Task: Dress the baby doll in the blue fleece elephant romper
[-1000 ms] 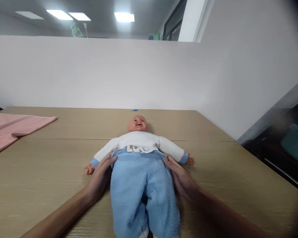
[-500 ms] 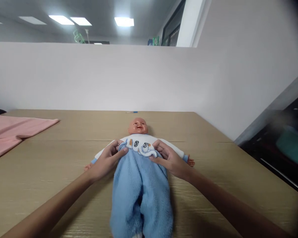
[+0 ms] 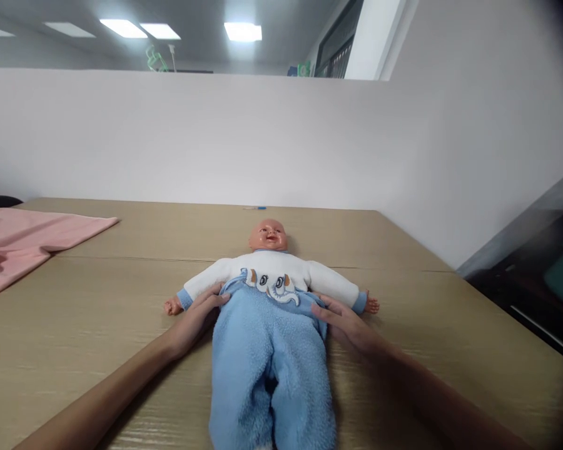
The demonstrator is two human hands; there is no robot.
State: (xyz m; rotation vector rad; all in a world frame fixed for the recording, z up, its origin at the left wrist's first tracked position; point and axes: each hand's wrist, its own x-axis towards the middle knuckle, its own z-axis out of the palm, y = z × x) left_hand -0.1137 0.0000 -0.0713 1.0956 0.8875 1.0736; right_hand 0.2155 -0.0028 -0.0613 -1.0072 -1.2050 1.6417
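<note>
A baby doll [image 3: 268, 239] lies on its back on the table, head toward the wall and arms spread. It wears a white top [image 3: 285, 261] with blue cuffs and blue fleece trousers [image 3: 258, 350]. An embroidered animal face shows at the front of the waist. At the waist's left side, my left hand [image 3: 197, 317] grips the trousers' edge, its fingers partly hidden behind the cloth. On the opposite side my right hand [image 3: 348, 324] pinches the waistband, thumb in front and fingers partly out of sight.
A pink cloth [image 3: 32, 240] lies on the left of the wooden table [image 3: 122, 287]. Near the far edge is a thin item with a blue end [image 3: 261, 207]. A white wall [image 3: 192, 137] rises behind, and dark shelving [image 3: 535, 275] stands on the right.
Both hands have moved outward from the front of the waist to its sides. The waistband is spread wider and lies flatter, and more of the white sleeves shows. The camera view has shifted slightly.
</note>
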